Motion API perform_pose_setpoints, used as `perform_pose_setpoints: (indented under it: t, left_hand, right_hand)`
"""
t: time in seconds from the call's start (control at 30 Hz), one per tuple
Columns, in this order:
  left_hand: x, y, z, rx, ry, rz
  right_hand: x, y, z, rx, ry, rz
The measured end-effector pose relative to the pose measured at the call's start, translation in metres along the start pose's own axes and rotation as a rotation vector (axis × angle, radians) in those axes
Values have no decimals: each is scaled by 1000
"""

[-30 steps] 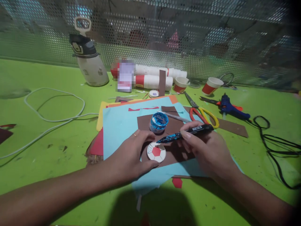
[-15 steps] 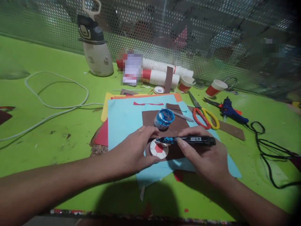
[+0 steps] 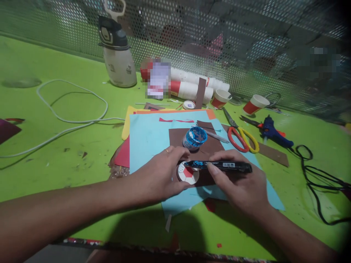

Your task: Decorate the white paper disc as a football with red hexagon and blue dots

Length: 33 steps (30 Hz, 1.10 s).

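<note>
A small round white disc (image 3: 192,178) with a red hexagon, dark lines and blue dots lies on brown paper (image 3: 175,137). Curved around its left side, the thumb and fingers of my left hand (image 3: 164,171) hold it by the edge. My right hand (image 3: 236,179) grips a black permanent marker (image 3: 222,166), held nearly level, its tip end over the top of the disc. Just behind the disc stands an open jar smeared with blue paint (image 3: 194,138). Light blue sheets (image 3: 145,138) lie under the brown paper.
Scissors (image 3: 238,140) and a blue glue gun (image 3: 274,133) with a black cord lie to the right. Paper cups (image 3: 221,98), stacked cups (image 3: 189,91) and a white bottle (image 3: 120,69) stand or lie behind. A white cable (image 3: 79,124) loops at left.
The whole view has shifted slightly, so things appear a little further right. Both hands keep their hold, and the marker's tip end sits slightly further left over the disc.
</note>
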<state>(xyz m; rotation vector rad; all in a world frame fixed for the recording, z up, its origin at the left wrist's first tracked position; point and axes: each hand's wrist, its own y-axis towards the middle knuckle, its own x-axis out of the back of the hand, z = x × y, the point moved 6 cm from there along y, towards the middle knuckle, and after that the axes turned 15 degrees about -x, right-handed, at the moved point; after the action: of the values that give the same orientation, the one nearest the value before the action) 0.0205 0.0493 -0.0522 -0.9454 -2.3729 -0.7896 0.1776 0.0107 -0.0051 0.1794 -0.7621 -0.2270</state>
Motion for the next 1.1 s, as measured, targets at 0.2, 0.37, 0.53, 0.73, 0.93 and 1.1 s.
perform_pose_setpoints:
  t: [0.2,0.37,0.53,0.73,0.93,1.1]
  left_hand:
    - [0,0,0,0,32,23]
    - [0,1,0,6,48,39]
    - [0,2,-2,11,61,50]
    - [2,3,-4,58,56,51]
    - [1,1,-3,14,49,49]
    - [1,3,-4,35,25,64]
  right_hand:
    - [-1,-1,-3,-6,-7,-1]
    - [-2,-1,-4,-17,1,13]
    - [-1,-1,-4,-16,-16,4]
    - [0,0,-1,-9,-46,5]
    - [-1,2,1,-30,-30,23]
    - [16,2,-1,-66,28,-105]
